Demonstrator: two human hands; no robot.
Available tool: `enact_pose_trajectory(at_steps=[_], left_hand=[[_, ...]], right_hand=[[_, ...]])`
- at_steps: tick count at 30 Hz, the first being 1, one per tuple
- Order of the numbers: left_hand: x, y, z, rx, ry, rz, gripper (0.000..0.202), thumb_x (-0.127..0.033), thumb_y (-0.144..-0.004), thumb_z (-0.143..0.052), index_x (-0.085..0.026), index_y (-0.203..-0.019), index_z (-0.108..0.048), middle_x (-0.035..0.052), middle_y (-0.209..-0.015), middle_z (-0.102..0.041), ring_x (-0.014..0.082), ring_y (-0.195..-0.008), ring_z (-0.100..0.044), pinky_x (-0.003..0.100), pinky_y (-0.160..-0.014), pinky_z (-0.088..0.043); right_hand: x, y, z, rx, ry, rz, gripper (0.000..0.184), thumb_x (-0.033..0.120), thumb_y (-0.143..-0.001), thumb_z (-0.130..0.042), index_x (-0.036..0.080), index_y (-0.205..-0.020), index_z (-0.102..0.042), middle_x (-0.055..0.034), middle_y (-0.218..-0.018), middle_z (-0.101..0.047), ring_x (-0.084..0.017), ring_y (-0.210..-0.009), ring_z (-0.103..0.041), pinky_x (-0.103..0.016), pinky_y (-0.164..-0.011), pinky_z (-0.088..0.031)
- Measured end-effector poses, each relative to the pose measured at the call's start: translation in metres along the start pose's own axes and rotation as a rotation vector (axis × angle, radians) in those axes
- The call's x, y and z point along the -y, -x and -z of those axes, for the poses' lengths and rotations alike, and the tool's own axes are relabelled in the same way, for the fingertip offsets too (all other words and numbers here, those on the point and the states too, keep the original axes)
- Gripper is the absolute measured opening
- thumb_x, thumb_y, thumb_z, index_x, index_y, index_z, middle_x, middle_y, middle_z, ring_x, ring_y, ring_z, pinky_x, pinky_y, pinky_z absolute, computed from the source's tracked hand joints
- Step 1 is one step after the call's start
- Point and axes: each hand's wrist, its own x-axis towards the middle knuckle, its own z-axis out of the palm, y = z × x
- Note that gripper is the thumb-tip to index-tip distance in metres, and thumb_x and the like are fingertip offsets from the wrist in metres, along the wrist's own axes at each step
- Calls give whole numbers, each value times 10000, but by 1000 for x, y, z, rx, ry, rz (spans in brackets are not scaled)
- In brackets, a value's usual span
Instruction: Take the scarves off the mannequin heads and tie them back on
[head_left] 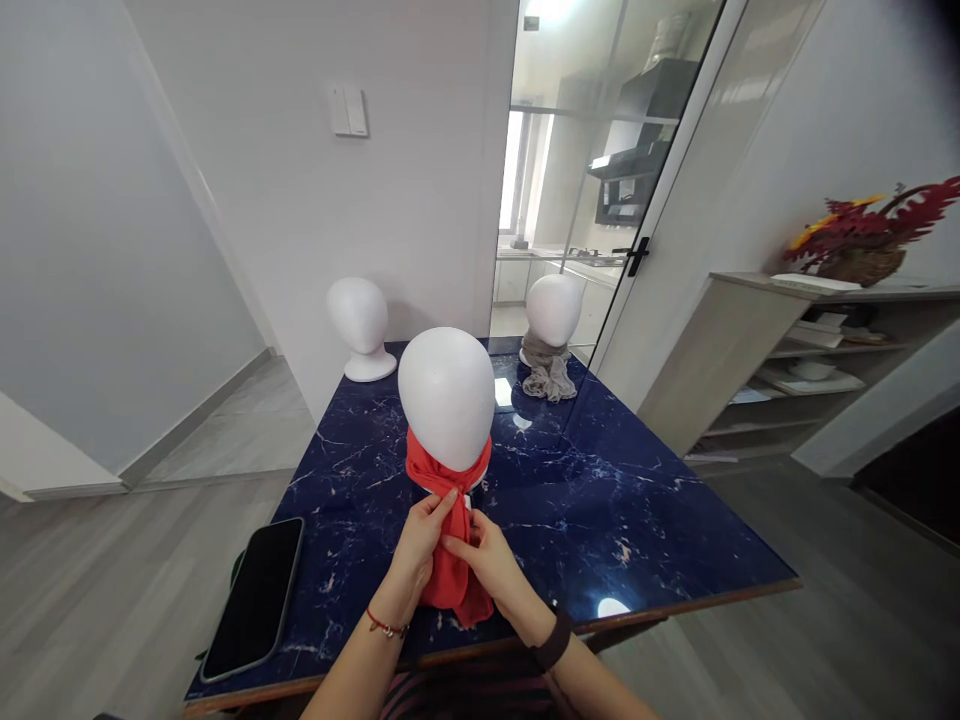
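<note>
A red scarf [448, 585] is wrapped around the neck of a white foam mannequin head [448, 395] near the front of the table. Its ends hang down onto the tabletop. My left hand [420, 540] pinches the scarf just below the neck, thumb on top. Slightly lower and to the right, my right hand [487, 562] grips the hanging part, its thumb across the cloth. Some fingertips of both hands are hidden behind the fabric.
The dark blue marbled table [600, 520] bears a bare foam head [358, 320] at back left and another foam head [555, 308] with a grey scarf [550, 372] at back right. A phone [255, 598] lies front left. Shelves [810, 350] stand right, beyond a glass door [577, 150].
</note>
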Motion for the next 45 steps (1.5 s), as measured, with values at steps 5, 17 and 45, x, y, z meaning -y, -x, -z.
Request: enact_pose_trajectory(at_steps=[5, 17, 45], left_hand=[[-8, 5, 3, 48, 8, -15, 325, -343, -595, -799, -115, -799, -690, 60, -785, -716, 135, -680, -626, 240, -680, -467], [7, 10, 12, -151, 16, -6, 460, -227, -598, -743, -165, -963, -470, 58, -775, -682, 152, -645, -646, 266, -637, -484], [-25, 9, 5, 17, -1657, -519, 289, -86, -783, -460, -228, -1030, -512, 45, -1165, -561, 168, -867, -621, 255, -653, -441]], right_hand=[[4, -5, 19, -133, 114, 29, 211, 368, -730, -616, 184, -800, -540, 13, -741, -586, -142, -672, -536, -249, -628, -424], [21, -9, 28, -141, 126, 131, 317, 433, -755, -629, 213, -953, -516, -18, -909, -618, -179, -819, -577, -307, -772, -454], [38, -15, 38, 195, 710, 196, 158, 167, -792, -531, 172, -828, -685, -27, -815, -605, -146, -780, -552, -281, -766, -450]])
